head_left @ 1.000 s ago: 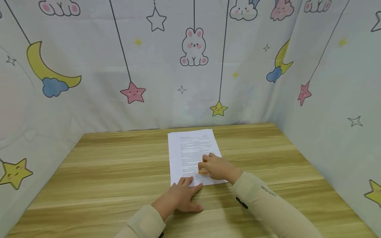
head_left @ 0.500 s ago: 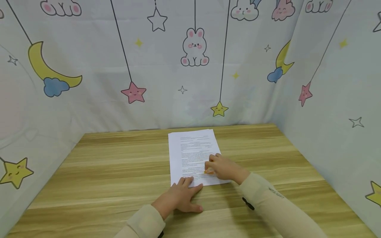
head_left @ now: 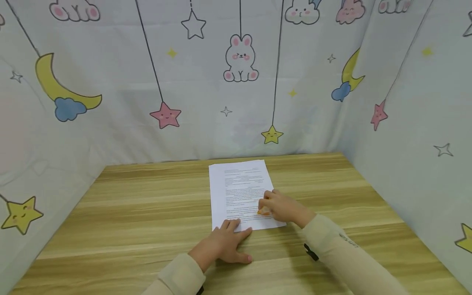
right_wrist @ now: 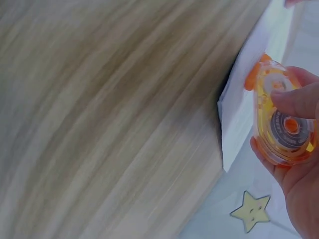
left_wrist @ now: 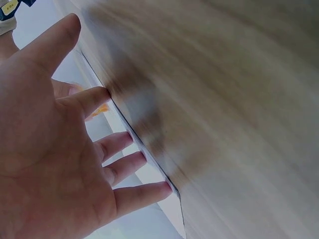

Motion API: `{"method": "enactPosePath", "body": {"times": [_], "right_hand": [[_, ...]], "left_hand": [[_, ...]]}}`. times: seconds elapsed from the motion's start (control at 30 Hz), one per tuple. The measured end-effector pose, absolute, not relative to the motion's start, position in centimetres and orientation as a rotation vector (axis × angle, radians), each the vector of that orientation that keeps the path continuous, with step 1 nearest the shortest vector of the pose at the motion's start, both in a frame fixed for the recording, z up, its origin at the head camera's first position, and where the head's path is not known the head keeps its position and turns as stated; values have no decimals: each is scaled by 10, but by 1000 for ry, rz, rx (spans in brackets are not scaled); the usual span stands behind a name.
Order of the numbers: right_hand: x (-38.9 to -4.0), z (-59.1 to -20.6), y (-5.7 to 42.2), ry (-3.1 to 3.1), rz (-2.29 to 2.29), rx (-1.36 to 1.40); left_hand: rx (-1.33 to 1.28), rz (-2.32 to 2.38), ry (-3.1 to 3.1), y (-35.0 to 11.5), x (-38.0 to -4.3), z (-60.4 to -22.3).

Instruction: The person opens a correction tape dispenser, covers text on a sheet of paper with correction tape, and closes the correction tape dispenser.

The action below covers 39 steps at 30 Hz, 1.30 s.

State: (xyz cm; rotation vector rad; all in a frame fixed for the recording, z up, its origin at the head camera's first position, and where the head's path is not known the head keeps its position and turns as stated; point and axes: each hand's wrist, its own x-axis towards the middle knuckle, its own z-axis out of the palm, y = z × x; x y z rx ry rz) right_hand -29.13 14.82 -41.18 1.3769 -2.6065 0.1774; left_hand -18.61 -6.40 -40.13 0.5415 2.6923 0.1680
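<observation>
A stack of printed white paper (head_left: pixel 237 180) lies on the wooden table. My left hand (head_left: pixel 225 244) rests at the near edge of the paper, its fingers spread and the fingertips touching the sheet; the left wrist view shows the straight fingers (left_wrist: pixel 137 199) along that edge. Over the lower right part of the page, my right hand (head_left: pixel 284 207) grips an orange, see-through correction tape (right_wrist: pixel 281 124). In the right wrist view the thumb presses on its side and its orange tip (right_wrist: pixel 255 74) is at the paper. Whether the tip touches the sheet is hard to tell.
The wooden table (head_left: pixel 147 205) extends on both sides of the paper. A white curtain (head_left: pixel 203 82) printed with stars, moons and rabbits stands behind the table and along its sides.
My right hand has slid to the right across the page with the correction tape. The left hand stays in the same place, and the paper has not visibly shifted.
</observation>
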Motion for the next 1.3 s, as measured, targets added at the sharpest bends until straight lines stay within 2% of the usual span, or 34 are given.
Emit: {"method": "enactPosePath", "body": {"times": [0.17,0.27,0.57,1.3], "right_hand": [[-296,-410,162,-2823,571,1174],[-297,-406,169,-2887,655,1088],[-289,-407,170,-2834,426,1150],[-277,-409,152,-2708,275,1204]], "left_hand": [[531,176,2684,-66,-186,-401],[527,173,2682,-67,-187,-401],[538,188,2707,-65,-186,-405],[648,130,2702,-51,-181,-402]]}}
